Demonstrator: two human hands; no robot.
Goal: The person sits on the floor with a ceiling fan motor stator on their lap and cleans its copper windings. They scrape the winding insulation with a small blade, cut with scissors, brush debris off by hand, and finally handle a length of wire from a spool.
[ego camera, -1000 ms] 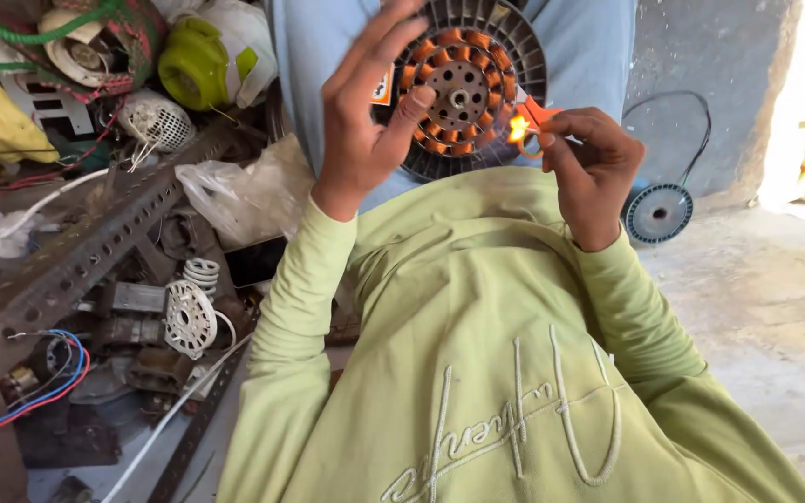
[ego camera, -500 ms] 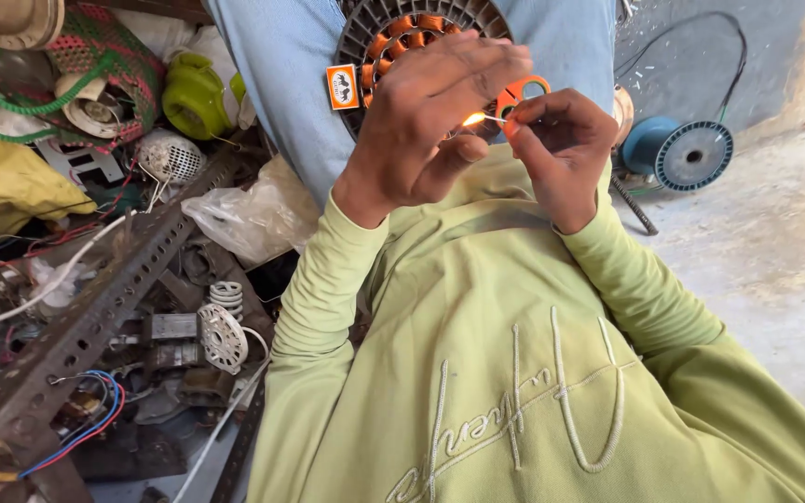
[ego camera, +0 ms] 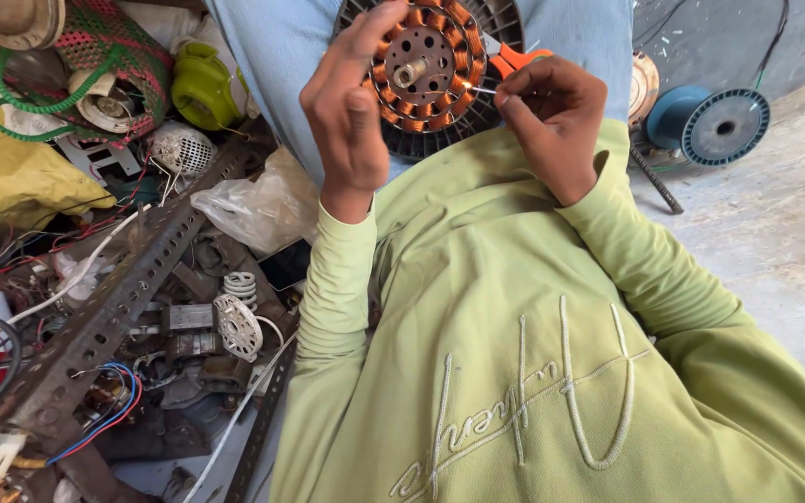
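Copper-wound stator [ego camera: 426, 74], a round motor core with orange-brown coils ringed about a perforated centre plate and a short shaft, is held up at chest height before a person in blue; it sits at the top middle of the head view, above the green sleeves; the left hand [ego camera: 351, 112] is closed round its left rim, thumb across the front and fingers curled behind; the right hand [ego camera: 552, 116] is pinched shut at the stator's right edge, fingertips gripping a thin wire end [ego camera: 484, 89] that reaches to the coils; an orange-handled tool [ego camera: 514, 58] shows just behind that hand, touching the stator's rim, though which hand bears it I cannot tell; on the floor at the right lies a blue wire spool [ego camera: 715, 123], well apart from the hands; on the left a heap of parts spreads over the floor: a slotted steel angle bar [ego camera: 109, 312], a white round fan part [ego camera: 237, 326], a clear plastic bag [ego camera: 258, 205], a green blower housing [ego camera: 202, 88] and a yellow cloth [ego camera: 11, 172].
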